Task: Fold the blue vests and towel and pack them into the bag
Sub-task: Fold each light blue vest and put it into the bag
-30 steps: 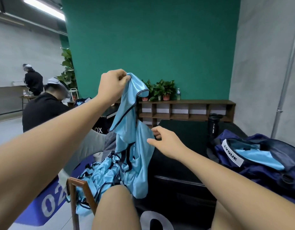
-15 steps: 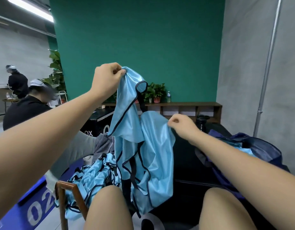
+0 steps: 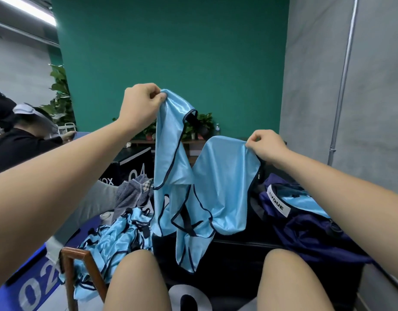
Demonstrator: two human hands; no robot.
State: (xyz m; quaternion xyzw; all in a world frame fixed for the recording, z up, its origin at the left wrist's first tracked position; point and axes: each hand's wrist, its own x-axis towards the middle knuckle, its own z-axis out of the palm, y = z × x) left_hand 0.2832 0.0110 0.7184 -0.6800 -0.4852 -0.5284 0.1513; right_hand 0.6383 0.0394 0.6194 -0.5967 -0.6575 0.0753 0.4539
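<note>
A: Entry one, the left hand?
B: The left hand (image 3: 139,106) is gripping the vest (image 3: 220,176) by one shoulder strap. Its fingers are curling tight round bunched fabric, and it is sitting highest in view.
A: Entry two, the right hand?
B: The right hand (image 3: 266,145) is pinching the other strap between thumb and forefinger. It is sitting lower and well apart from the left, so the vest is hanging spread between them.
A: The vest's edges?
B: Its dark-trimmed hem is dangling twisted between the knees, in front of the black box (image 3: 234,261).
A: Remaining stock?
B: A pile (image 3: 113,239) of vests is lying heaped at lower left, beside a wooden chair arm (image 3: 74,272). A grey striped cloth (image 3: 130,194) is lying behind the pile; whether it is the towel cannot be told. The bag (image 3: 305,225) is sitting open at right on the box, with a packed vest (image 3: 299,202) showing inside.
A: Room for moving?
B: The box top between the hanging vest and the bag is lying bare. The bag's mouth is sitting just beside the right forearm.
</note>
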